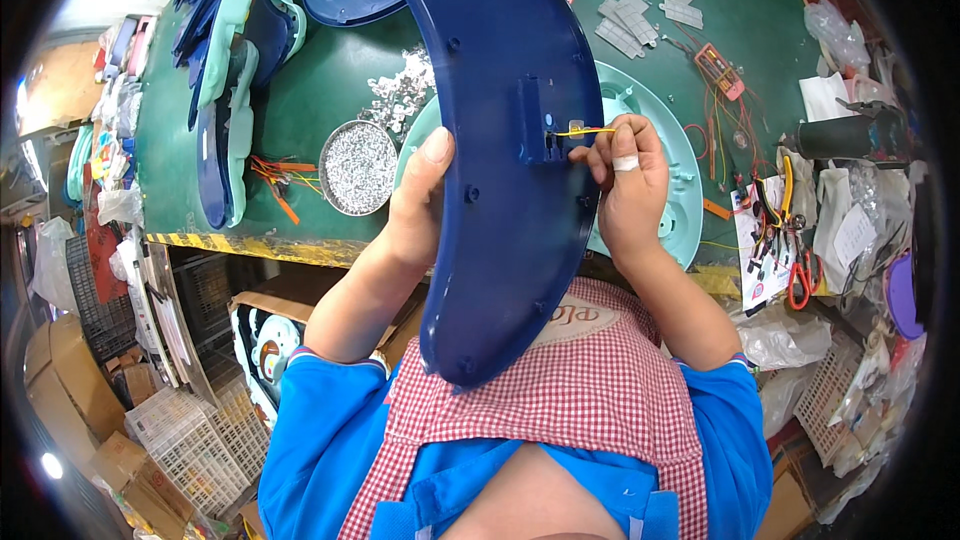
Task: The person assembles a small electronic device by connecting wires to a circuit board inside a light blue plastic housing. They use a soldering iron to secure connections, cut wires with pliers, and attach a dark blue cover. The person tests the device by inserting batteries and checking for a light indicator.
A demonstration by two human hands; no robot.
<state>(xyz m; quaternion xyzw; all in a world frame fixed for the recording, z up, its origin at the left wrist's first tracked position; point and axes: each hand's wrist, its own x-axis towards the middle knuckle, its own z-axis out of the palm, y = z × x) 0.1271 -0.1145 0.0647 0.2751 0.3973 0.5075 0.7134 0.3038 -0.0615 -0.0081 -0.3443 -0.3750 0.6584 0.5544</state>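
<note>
A large dark blue crescent-shaped plastic shell (500, 270) is held up over the table's front edge. My left hand (420, 185) grips its left edge, thumb on the face and the other fingers hidden behind. Fingertips of my right hand (632, 170) pinch a thin yellow wire (597, 130) by the shell's right edge. The wire leads to a small metal piece (576, 128) at a rectangular recess (541, 120) in the shell. A white wrap covers part of one right finger. Behind the shell lies a round mint-green plastic part (665, 140), partly hidden.
A round tin of small silvery pieces (358, 168) stands at left, beside loose clear bits (405, 90). Stacked blue and mint shells (240, 50) fill the far left. On the right are grey plastic covers (627, 22), an orange battery box (720, 72), pliers (778, 195) and red scissors (800, 280).
</note>
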